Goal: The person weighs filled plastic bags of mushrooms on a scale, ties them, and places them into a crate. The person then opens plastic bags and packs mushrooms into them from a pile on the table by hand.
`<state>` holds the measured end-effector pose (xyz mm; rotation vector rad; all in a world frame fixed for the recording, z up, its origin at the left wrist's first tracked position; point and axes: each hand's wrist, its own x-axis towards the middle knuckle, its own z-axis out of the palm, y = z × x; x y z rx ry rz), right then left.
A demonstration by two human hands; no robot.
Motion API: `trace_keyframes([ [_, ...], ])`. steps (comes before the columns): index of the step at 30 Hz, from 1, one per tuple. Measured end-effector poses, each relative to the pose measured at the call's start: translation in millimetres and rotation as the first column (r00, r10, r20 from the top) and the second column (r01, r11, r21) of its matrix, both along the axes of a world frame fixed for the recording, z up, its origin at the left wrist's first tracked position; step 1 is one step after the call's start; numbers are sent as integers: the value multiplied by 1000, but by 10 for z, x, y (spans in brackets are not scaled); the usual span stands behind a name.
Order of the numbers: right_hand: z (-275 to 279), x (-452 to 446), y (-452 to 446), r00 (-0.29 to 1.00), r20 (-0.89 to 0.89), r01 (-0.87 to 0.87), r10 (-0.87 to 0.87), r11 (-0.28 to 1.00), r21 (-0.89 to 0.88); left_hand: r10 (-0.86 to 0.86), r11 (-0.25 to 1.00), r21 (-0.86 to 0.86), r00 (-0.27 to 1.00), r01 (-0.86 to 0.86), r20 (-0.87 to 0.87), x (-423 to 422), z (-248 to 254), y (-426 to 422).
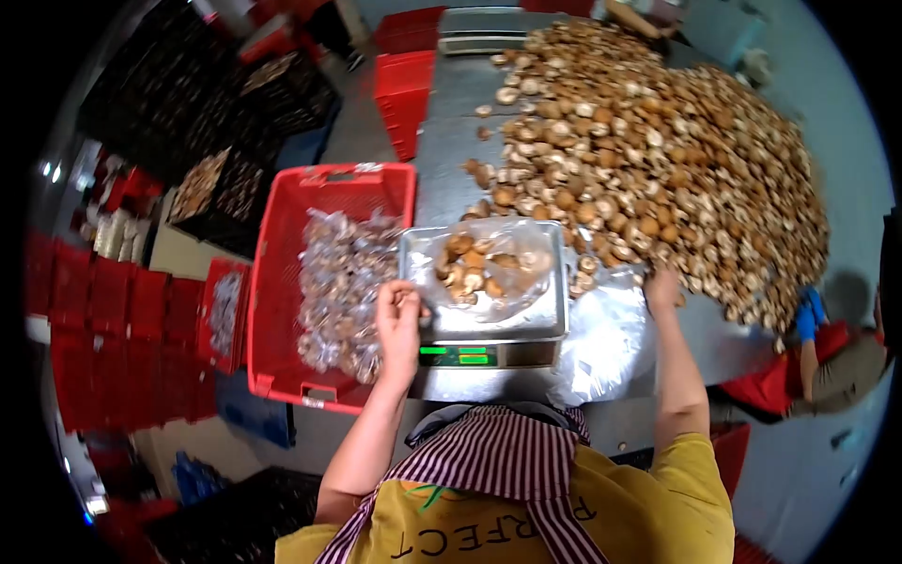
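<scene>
Striped apron (498, 446) close by the near edge of the steel surface (451, 155). Rests left hand (399, 320) between the red crate (272, 273) and the scale (526, 355), near the surface's left edge; fingers loosely curled, part open, no held thing in sight. Stretches right hand (664, 287) past a spread of flat bags (601, 343) to the near side of the mushroom pile (648, 169); cannot tell a grip on a mushroom from a mere touch, fingers partly lost among the caps. On the scale's tray, between the two arms, a clear bag of mushrooms (474, 273), film slack toward the right rim.

Could skew the reading by pressing left fingers on the tray; could drag flat bags off the near edge with a forearm. Could spill the bag by catching the slack film, or start caps rolling by pulling at the pile's foot.

Tight on the left, with crate wall and packed bags (343, 291) just beside the scale. Less room rightward too: a co-worker's blue glove (806, 315) near the right edge. Most room along the left edge beyond the scale, past stray mushrooms, up to a metal tray (484, 33) at the far end.
</scene>
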<state>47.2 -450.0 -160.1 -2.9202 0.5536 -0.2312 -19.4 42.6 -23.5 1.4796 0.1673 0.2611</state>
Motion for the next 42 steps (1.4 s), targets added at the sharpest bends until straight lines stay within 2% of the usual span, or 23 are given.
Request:
trace_keyframes([
  [2, -205, -17, -101, 996, 73, -39, 55, 979, -200, 12, 1000, -8, 1000, -12, -6, 3, 81, -22],
  [4, -90, 10, -99, 997, -19, -82, 80, 982, -172, 12, 1000, 0, 1000, -12, -1, 4, 91, 6],
  [8, -97, -8, -198, 989, 54, -131, 137, 986, -105, 49, 999, 1, 999, -49, -14, -32, 126, 34],
  [14, 20, -53, 10, 993, 10, -119, 119, 992, -40, 78, 996, -28, 996, -79, -45, -100, 86, 103],
  [16, -93, 12, -2, 992, 30, -120, 121, 992, -40, 95, 995, -40, 994, -97, -46, -91, 77, 103],
  [18, -130, 52, 35, 976, -215, -42, 30, 998, -51, 59, 998, -32, 995, -62, -84, -112, 57, 131],
  [20, -142, 56, -39, 977, -205, -60, 57, 998, -6, 64, 997, -39, 996, -66, -70, -123, 66, 155],
  [22, -55, -2, 23, 999, 6, -38, 38, 999, -6, 68, 997, -18, 996, -69, -49, -146, 68, 224],
  [23, 76, 15, 86, 998, 18, 59, -62, 988, 142, 67, 997, -23, 997, -68, -38, -171, 61, 268],
  [24, -104, 80, 14, 971, 230, 48, -69, 995, 93, 80, 996, -25, 996, -80, -25, -187, 50, 305],
  [26, 429, 87, 391, 937, 346, -87, -53, 922, 377, 93, 995, -32, 994, -95, -61, -224, 46, 381],
  [28, 1055, 17, 983, 881, 471, -328, 48, 780, 533, 101, 994, -40, 994, -103, -50, -213, -3, 401],
  [29, 1533, -139, 1485, 834, 538, -443, 121, 728, 523, 95, 994, -46, 995, -96, -35, -195, -26, 391],
  [30, 1713, -232, 1847, 827, 553, -496, 98, 590, 637, 94, 994, -49, 995, -95, -38, -163, -28, 361],
  [31, 1741, -268, 2013, 727, 626, -627, 281, 642, 440, 86, 996, -7, 996, -87, -16, -118, -11, 309],
  [32, 1873, -283, 2284, 578, 695, -754, 426, 604, 257, 78, 996, 34, 997, -79, 8, -77, 28, 241],
  [33, 1988, -310, 2511, 510, 668, -784, 543, 613, 99, 61, 980, 192, 996, -48, -60, -53, 200, 147],
  [34, 1994, -271, 2701, 451, 676, -839, 582, 534, 100, 44, 944, 329, 998, -31, -33, 23, 152, 100],
  [36, 2054, -226, 2955, 477, 558, -836, 679, 546, 51, 79, 778, 622, 996, -91, 48, 90, 353, -33],
  [37, 1996, -203, 3019, 500, 535, -818, 681, 575, 33, 79, 780, 619, 996, -93, 51, 136, 310, -36],
  [39, 1916, -207, 3065, 520, 512, -799, 683, 602, 9, 42, 709, 706, 997, 11, -58, 220, 243, -6],
  [41, 1878, -293, 3046, 605, 525, -731, 599, 679, 67, 28, 745, 668, 998, 12, -50, 209, 257, 26],
  [42, 1839, -337, 3050, 603, 524, -732, 601, 678, 64, 12, 776, 630, 999, 18, -44, 189, 277, 36],
])
